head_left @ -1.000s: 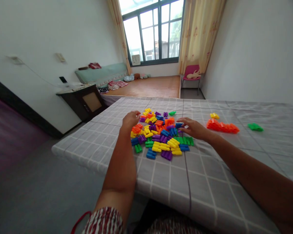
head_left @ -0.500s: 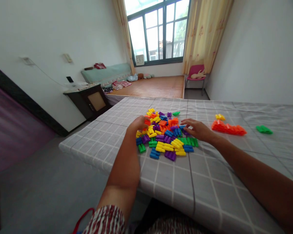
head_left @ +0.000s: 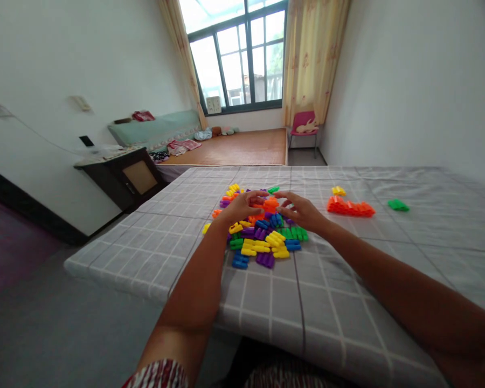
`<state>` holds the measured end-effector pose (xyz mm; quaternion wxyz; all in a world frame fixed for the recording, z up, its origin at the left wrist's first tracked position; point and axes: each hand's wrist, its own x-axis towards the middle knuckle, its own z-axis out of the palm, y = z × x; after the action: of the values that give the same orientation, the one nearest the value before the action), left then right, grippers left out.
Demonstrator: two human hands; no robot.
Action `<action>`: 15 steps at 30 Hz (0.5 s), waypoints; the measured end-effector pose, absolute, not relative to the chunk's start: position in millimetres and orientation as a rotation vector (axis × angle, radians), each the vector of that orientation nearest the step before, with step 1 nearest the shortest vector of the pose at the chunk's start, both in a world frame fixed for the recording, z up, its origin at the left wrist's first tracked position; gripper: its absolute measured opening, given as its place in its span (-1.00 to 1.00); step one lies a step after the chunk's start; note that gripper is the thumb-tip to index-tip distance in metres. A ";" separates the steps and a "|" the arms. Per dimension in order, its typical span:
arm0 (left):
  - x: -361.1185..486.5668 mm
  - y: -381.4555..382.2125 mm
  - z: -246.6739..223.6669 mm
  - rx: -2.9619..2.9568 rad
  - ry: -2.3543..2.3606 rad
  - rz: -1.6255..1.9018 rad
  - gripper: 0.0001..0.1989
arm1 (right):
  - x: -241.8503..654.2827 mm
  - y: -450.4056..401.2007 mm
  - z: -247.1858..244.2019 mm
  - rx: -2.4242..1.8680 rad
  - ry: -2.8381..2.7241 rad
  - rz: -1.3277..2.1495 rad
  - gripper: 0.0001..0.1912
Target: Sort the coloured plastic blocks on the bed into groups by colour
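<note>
A pile of small plastic blocks in yellow, blue, purple, green and orange lies on the checked cloth, with yellow blocks (head_left: 255, 247) at its near side. Over the pile's left part is my left hand (head_left: 244, 207), its fingers curled at an orange block. My right hand (head_left: 301, 209) is at the pile's right side, fingers apart and bent toward an orange block (head_left: 271, 205) between the two hands. Green blocks (head_left: 293, 233) lie below my right hand. My fingers cover part of the pile.
On the table (head_left: 145, 237), a row of orange blocks (head_left: 350, 207) lies to the right, with a yellow block (head_left: 338, 191) behind it and a green one (head_left: 398, 205) farther right. Beyond are a bed (head_left: 242, 148), a dark cabinet (head_left: 133, 178) and a pink chair (head_left: 304, 121).
My left hand has moved right, across the pile to an orange block, and my hands are closer together. The camera view has turned slightly to the right.
</note>
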<state>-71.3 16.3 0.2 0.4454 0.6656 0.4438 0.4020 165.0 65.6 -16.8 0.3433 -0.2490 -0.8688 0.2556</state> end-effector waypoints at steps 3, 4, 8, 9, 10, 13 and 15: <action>-51.7 22.4 -6.5 1.727 1.080 0.988 -0.52 | 168.1 67.8 -11.5 -0.649 -2.315 0.584 -0.65; -48.0 24.1 -8.2 1.739 1.096 1.010 -0.56 | 170.2 69.2 -8.9 -0.669 -2.333 0.546 -0.69; -40.6 27.4 -7.4 1.719 1.148 1.075 -0.64 | 179.4 71.6 5.4 -0.740 -2.361 0.463 -0.74; -40.3 27.2 -5.7 1.718 1.162 1.078 -0.64 | 181.9 71.6 9.6 -0.741 -2.368 0.428 -0.74; -40.8 26.6 -3.9 1.730 1.195 1.074 -0.66 | 185.0 71.9 14.0 -0.739 -2.370 0.379 -0.75; -47.4 23.7 0.5 1.816 1.399 1.064 -0.74 | 199.0 78.8 28.8 -0.797 -2.253 0.266 -0.74; -52.8 22.2 2.4 1.847 1.500 1.074 -0.75 | 212.2 90.4 39.1 -0.883 -2.128 0.308 -0.69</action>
<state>-52.8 22.2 2.4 0.2625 0.6827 0.5545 0.3970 212.2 90.4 39.1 0.3975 -0.3487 -0.8400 0.1215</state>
